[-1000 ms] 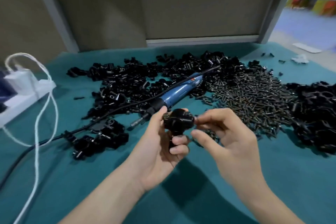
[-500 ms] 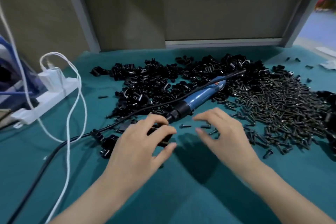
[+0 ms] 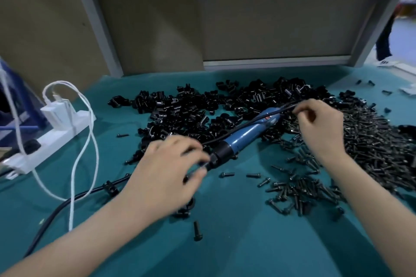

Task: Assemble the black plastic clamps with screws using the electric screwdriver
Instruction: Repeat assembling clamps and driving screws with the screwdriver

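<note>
While both hands are out over the teal cloth table (image 3: 247,243), the left hand (image 3: 166,171) sits with bent fingers at the black nose of the blue electric screwdriver (image 3: 245,135). Forefinger above the nose, thumb below it. Motion blur here, so I cannot tell whether the hand has actually closed on the tool. The screwdriver lies flat on the cloth, its body running from the left fingertips up and away toward the right hand (image 3: 319,126).

Right hand is knuckles-up, fingers curled under, at the tool's rear end, where its black power cord (image 3: 67,200) leaves. The fingertips are tucked out of sight; I cannot tell whether they pinch anything.

A heap of black plastic clamps (image 3: 191,110) lies beyond the left hand. A heap of black screws (image 3: 371,141) spreads under and outward of the right hand, with strays between the two wrists. One loose screw (image 3: 197,230) lies just inward of the left forearm. A single clamp (image 3: 184,209) shows partly under the left palm.

Far outward of the left hand: white power strip (image 3: 51,141) with a white charger (image 3: 56,112) plugged in and a looping white cable (image 3: 76,164).
</note>
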A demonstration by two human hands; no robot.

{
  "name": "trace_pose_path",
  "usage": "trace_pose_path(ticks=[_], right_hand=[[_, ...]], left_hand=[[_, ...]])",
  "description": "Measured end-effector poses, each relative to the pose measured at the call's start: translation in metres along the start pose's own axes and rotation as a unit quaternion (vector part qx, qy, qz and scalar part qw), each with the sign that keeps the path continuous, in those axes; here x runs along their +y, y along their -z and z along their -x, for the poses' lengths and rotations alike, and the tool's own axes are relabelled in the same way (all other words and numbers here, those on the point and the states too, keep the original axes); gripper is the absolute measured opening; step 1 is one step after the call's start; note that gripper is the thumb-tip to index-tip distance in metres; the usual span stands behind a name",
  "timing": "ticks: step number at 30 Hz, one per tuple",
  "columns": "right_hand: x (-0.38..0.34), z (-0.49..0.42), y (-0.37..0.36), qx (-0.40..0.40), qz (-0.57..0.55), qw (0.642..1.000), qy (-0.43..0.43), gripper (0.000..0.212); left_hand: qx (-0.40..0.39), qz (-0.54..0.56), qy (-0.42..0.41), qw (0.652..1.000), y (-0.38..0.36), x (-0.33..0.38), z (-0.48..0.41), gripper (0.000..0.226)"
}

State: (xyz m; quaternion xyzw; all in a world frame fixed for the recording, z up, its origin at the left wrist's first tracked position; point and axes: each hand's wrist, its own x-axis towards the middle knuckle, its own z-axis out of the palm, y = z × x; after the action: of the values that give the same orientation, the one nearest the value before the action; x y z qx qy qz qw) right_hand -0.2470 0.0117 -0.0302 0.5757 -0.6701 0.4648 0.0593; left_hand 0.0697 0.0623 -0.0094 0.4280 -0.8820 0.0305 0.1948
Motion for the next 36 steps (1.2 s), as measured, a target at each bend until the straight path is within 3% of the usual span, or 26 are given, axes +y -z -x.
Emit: trace_pose_path(ticks=[2, 4, 7, 9, 12, 14, 17, 20, 22, 25, 27, 28, 31, 36], right_hand=[[0.01, 0.008, -0.003, 0.03, 0.012, 0.999, -0.018, 0.016], [0.014, 0.022, -0.011, 0.019, 0.017, 1.0, -0.01, 0.015], [0.018, 0.032, -0.016, 0.007, 0.016, 0.999, 0.046, 0.014], [0.019, 0.032, -0.016, 0.008, 0.017, 0.998, 0.064, 0.014], [0.02, 0.033, -0.017, -0.003, 0.012, 0.997, 0.071, 0.014], [0.021, 0.033, -0.018, 0.005, -0.003, 0.999, 0.038, 0.013], [0.026, 0.03, -0.018, 0.013, -0.046, 0.998, -0.043, 0.014], [0.026, 0.031, -0.018, 0.009, -0.071, 0.994, -0.085, 0.017], [0.026, 0.031, -0.018, 0.006, -0.087, 0.991, -0.103, 0.018], [0.029, 0.03, -0.019, 0.007, -0.094, 0.988, -0.121, 0.019], [0.032, 0.03, -0.021, 0.011, -0.098, 0.986, -0.131, 0.021], [0.033, 0.03, -0.021, 0.014, -0.101, 0.985, -0.137, 0.021], [0.035, 0.029, -0.021, 0.02, -0.109, 0.983, -0.146, 0.022], [0.034, 0.028, -0.022, 0.015, -0.104, 0.982, -0.159, 0.022]], left_hand=[[0.015, 0.082, 0.046, 0.995, -0.009, -0.005, -0.046, 0.029], [-0.052, 0.112, 0.103, 0.987, -0.026, -0.014, -0.098, 0.03], [-0.211, 0.043, 0.057, 0.975, -0.06, -0.02, -0.149, 0.035], [-0.236, -0.01, 0.018, 0.972, -0.074, -0.022, -0.163, 0.029], [-0.169, 0.005, 0.018, 0.985, -0.078, -0.031, -0.17, 0.023], [-0.057, 0.07, 0.07, 0.993, -0.071, -0.04, -0.175, 0.021], [0.054, 0.227, 0.165, 0.958, -0.056, -0.046, -0.197, 0.008], [0.016, 0.302, 0.155, 0.941, -0.058, -0.034, -0.232, 0.012], [-0.043, 0.35, 0.119, 0.928, -0.065, -0.017, -0.257, 0.026], [-0.081, 0.249, 0.072, 0.962, -0.083, 0.003, -0.295, 0.053], [-0.084, 0.128, 0.05, 0.987, -0.101, 0.007, -0.317, 0.04], [-0.116, 0.084, 0.044, 0.989, -0.111, 0.008, -0.325, 0.031], [-0.229, 0.011, 0.032, 0.973, -0.138, 0.012, -0.337, 0.045], [-0.263, -0.006, -0.011, 0.965, -0.141, 0.01, -0.343, 0.047]])
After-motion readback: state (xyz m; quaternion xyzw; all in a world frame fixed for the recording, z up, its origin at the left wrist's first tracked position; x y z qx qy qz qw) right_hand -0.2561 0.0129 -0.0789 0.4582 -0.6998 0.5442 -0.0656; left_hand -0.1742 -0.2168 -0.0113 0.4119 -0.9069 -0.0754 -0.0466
